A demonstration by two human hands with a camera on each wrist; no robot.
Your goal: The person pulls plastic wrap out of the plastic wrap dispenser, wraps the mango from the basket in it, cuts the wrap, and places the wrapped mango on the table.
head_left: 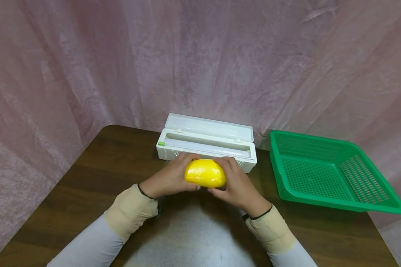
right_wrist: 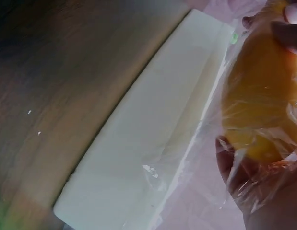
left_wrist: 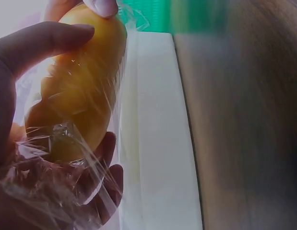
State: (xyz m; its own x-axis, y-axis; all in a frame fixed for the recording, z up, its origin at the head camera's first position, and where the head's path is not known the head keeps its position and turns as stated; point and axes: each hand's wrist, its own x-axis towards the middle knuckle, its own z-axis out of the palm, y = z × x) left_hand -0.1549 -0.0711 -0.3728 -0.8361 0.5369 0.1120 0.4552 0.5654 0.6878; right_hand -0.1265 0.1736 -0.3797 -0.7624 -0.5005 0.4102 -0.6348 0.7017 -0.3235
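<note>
A smooth yellow oblong, perhaps a mango [head_left: 205, 173], is held up between both hands with clear plastic wrap [left_wrist: 57, 191] around it. My left hand [head_left: 175, 175] grips its left end, thumb on the near side and fingers behind. At the opposite end my right hand [head_left: 237, 185] holds it the same way. Loose, crinkled film bunches over the left palm in the left wrist view, and more film lies by the right fingers [right_wrist: 230, 163]. Just behind the hands stands a white cling film dispenser box [head_left: 207, 146], lid raised, a roll inside.
A green slatted plastic basket [head_left: 282, 178] stands at the right of the dark wooden table [head_left: 127, 155]. The dispenser carries a small green slider [head_left: 161, 143] at its left end. A pink curtain [head_left: 207, 66] hangs behind the table.
</note>
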